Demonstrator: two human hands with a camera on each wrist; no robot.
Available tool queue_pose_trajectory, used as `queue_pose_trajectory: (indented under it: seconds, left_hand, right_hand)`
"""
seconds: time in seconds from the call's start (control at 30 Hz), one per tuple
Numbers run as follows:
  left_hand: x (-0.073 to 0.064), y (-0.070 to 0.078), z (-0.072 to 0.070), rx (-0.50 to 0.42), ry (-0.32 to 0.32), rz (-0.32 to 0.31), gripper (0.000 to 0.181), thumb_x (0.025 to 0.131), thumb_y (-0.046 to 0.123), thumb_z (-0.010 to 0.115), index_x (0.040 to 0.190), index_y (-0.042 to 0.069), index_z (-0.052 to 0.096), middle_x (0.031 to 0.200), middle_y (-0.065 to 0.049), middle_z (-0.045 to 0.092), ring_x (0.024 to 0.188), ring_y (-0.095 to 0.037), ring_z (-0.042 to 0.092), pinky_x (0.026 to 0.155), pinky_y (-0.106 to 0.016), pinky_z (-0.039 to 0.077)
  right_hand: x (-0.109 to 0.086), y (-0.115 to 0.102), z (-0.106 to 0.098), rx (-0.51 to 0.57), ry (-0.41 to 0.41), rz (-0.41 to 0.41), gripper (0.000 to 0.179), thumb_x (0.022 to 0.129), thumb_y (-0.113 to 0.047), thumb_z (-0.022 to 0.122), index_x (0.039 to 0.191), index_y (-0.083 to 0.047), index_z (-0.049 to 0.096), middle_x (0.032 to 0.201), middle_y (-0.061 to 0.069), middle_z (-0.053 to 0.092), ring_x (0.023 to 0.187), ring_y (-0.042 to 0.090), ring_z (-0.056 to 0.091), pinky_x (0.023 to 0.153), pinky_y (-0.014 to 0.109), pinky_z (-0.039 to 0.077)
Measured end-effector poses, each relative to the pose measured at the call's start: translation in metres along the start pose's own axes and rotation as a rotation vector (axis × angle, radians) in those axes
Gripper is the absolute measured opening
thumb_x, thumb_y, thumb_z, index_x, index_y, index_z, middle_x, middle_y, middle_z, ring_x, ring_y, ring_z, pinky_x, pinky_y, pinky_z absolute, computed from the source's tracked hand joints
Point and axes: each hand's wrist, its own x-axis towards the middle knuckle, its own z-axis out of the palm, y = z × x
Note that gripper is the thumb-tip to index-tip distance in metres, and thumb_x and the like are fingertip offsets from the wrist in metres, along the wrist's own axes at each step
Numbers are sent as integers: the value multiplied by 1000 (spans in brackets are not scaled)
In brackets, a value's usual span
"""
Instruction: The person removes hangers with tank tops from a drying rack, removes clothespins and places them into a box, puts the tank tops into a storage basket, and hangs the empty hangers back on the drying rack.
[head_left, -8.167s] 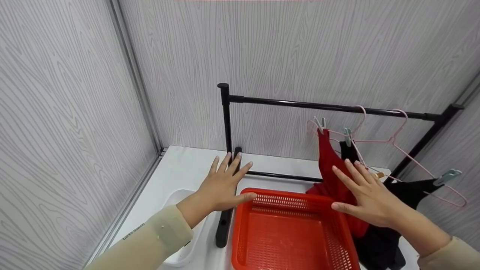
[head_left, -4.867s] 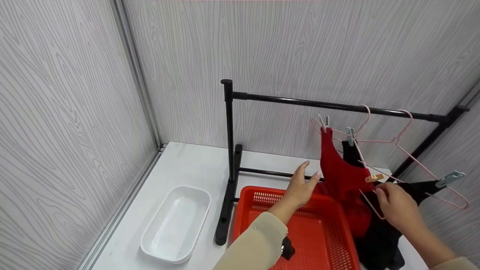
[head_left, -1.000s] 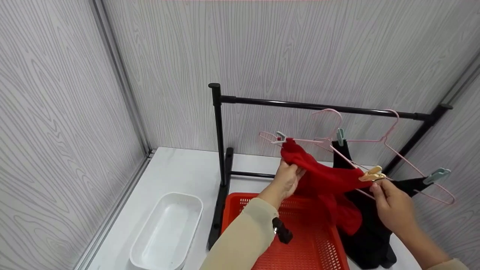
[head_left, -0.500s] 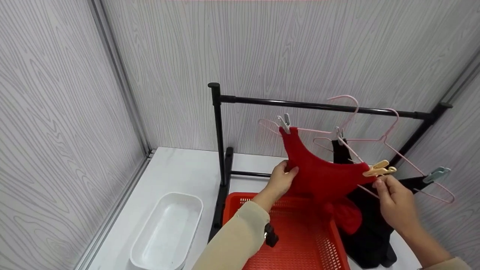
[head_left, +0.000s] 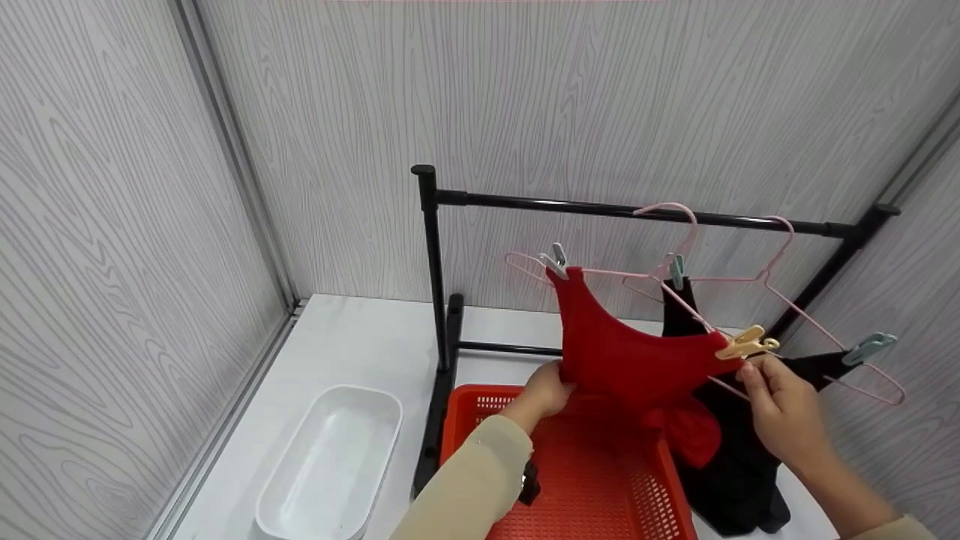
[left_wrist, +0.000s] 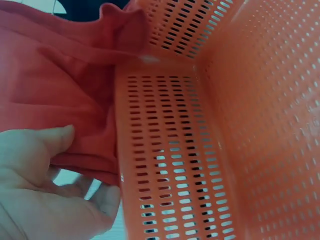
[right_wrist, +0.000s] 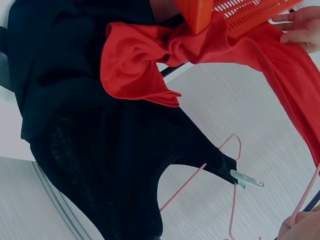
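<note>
A red tank top (head_left: pixel 630 364) hangs from a pink hanger (head_left: pixel 619 272), held by a grey clothespin (head_left: pixel 555 262) at one strap and a yellow clothespin (head_left: pixel 748 343) at the other. My left hand (head_left: pixel 545 388) holds its side edge low down; in the left wrist view the thumb (left_wrist: pixel 57 139) lies on the cloth and the fingers reach under the hem. Just below the yellow clothespin, my right hand (head_left: pixel 791 416) pinches the hanger's end, whose wire runs into the fingers in the right wrist view. The red cloth's lower part trails over the basket's corner.
Beneath the red top stands an orange perforated basket (head_left: pixel 654 495). To the right a black tank top (head_left: pixel 727 472) hangs on a second pink hanger (head_left: pixel 802 307) with teal clothespins (head_left: pixel 870 348). Both hooks are at the rack's black bar (head_left: pixel 555 204). A white tray (head_left: pixel 326 465) sits left.
Both hands, earlier spread and holding nothing, now hold the red top and its hanger, which have shifted left along the bar. My left hand has slid down the top's edge; the cloth hangs straighter.
</note>
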Motion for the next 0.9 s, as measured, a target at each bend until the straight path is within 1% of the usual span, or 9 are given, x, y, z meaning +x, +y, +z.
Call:
queue_pose_trajectory:
  seconds: [0.1,0.2,0.3,0.43,0.5,0.6,0.7,0.77,0.9]
  left_hand:
    - [2,-1,-2,-59,59,7,30,96,4,55,125,-7,56,120,-21,65,119,-34,60,103,-40,45]
    - [4,-1,-2,-190,122,-21,38,94,-1,48,131,-8,49,126,-23,61,123,-35,56,106,-42,43]
    - [6,1,-2,-462,148,-74,43,94,-5,39,137,-8,41,132,-26,54,122,-38,55,98,-47,49]
    - [8,5,-5,-865,126,-150,38,101,-3,33,139,-3,35,132,-25,49,113,-37,58,89,-48,55]
    - [8,9,-9,-976,118,-164,35,104,1,32,139,1,35,128,-22,51,107,-32,60,91,-46,55]
    - [10,15,-14,-1061,140,-138,29,107,6,32,136,4,36,118,-18,56,93,-26,64,85,-40,57]
    - [12,21,-17,-1110,210,-72,26,107,6,32,132,4,37,111,-16,58,83,-21,64,75,-34,57]
    - [12,24,-19,-1125,247,-17,25,106,4,32,130,4,37,112,-16,58,83,-21,65,73,-33,56]
    - [9,33,-28,-1103,301,62,26,104,1,31,129,6,38,120,-15,56,92,-21,63,75,-36,56]
  right_hand:
    - [-1,1,1,-2,-3,9,13,96,0,61,84,-4,63,62,-8,44,55,2,38,50,21,30]
    - [-2,2,3,-17,-14,17,14,97,-1,61,84,-4,64,63,-8,46,56,2,39,52,20,31]
    - [-4,3,6,-40,-28,15,14,96,-1,62,83,-4,64,63,-8,48,57,3,40,54,19,33]
    - [-5,5,8,-55,-36,3,13,95,0,62,84,-5,64,62,-9,49,57,3,41,55,20,33]
    - [-5,5,9,-52,-36,5,13,95,0,62,83,-5,64,62,-9,48,56,3,40,54,20,33]
    - [-5,5,8,-50,-42,24,13,97,-2,61,84,-4,64,62,-8,46,56,3,40,53,20,32]
    - [-4,4,8,-64,-49,51,16,99,-6,59,84,-3,63,63,-6,47,57,4,41,53,19,32]
    - [-4,3,8,-72,-47,63,17,100,-7,58,84,-3,63,63,-4,47,56,5,40,53,20,32]
    - [-4,3,7,-81,-32,73,17,100,-7,58,84,-3,63,64,-3,48,56,5,40,52,20,32]
